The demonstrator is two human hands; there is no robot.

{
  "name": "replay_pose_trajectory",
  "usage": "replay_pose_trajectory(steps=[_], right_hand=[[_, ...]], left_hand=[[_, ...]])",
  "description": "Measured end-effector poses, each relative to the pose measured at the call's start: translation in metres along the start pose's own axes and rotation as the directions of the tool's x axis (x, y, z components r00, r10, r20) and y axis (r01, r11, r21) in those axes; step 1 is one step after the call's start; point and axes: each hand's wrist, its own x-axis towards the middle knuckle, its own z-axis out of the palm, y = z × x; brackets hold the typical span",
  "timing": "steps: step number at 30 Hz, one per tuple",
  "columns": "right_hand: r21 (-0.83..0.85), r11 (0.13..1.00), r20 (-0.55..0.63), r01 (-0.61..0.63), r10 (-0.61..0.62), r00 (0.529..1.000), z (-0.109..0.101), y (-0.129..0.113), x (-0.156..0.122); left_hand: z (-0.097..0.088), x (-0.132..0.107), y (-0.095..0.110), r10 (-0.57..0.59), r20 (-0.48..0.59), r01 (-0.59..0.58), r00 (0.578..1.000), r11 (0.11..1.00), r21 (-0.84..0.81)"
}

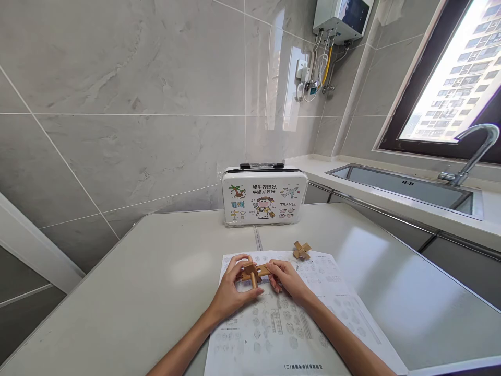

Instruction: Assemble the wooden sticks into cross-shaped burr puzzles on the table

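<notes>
Both my hands meet over a printed instruction sheet [282, 324] lying on a white table [136, 292]. Between them is a small wooden interlocking puzzle [252, 271] made of crossed sticks. My left hand [231, 290] is closed on its left side, fingers curled over the top and thumb beneath. My right hand [287, 279] pinches a stick that juts out on the right. A second wooden puzzle [301, 250], fully crossed, rests on the sheet's far edge, just beyond my right hand.
A white case [264, 197] with cartoon prints and a black handle stands against the tiled wall at the table's back. To the right, a steel sink [407, 185] with a faucet [472, 154] sits under a window. A water heater [340, 18] hangs above.
</notes>
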Motion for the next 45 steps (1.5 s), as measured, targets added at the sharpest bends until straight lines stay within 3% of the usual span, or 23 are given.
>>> replay_pose_trajectory(steps=[9,19,24,30,33,37,45], right_hand=[[0.029,1.000,0.016,0.008,-0.008,1.000,-0.001,0.002,0.000],[0.041,0.999,-0.062,-0.019,0.021,0.998,-0.002,0.003,0.004],[0.053,0.999,-0.197,-0.005,0.015,0.980,-0.008,0.009,0.009],[0.128,0.992,-0.358,-0.002,0.048,0.932,-0.019,0.011,0.013],[0.137,0.991,-0.364,-0.007,0.057,0.930,-0.019,0.010,0.012],[0.130,0.991,-0.346,-0.019,0.063,0.936,-0.017,0.007,0.010],[0.131,0.991,-0.321,-0.028,0.069,0.945,-0.014,0.006,0.010]], left_hand=[[-0.001,0.000,0.002,-0.041,-0.009,0.041,0.999,0.999,-0.036],[0.000,0.000,0.011,-0.072,0.007,0.073,0.997,0.993,-0.095],[-0.001,0.002,0.012,-0.109,0.009,0.110,0.994,0.990,-0.087],[-0.003,0.005,0.000,-0.187,-0.048,0.176,0.981,0.970,-0.168],[-0.004,0.006,-0.005,-0.209,-0.110,0.208,0.972,0.978,-0.018],[-0.005,0.007,-0.012,-0.144,-0.191,0.191,0.971,0.947,0.259],[-0.010,0.006,-0.026,-0.152,-0.216,0.228,0.964,0.892,0.390]])
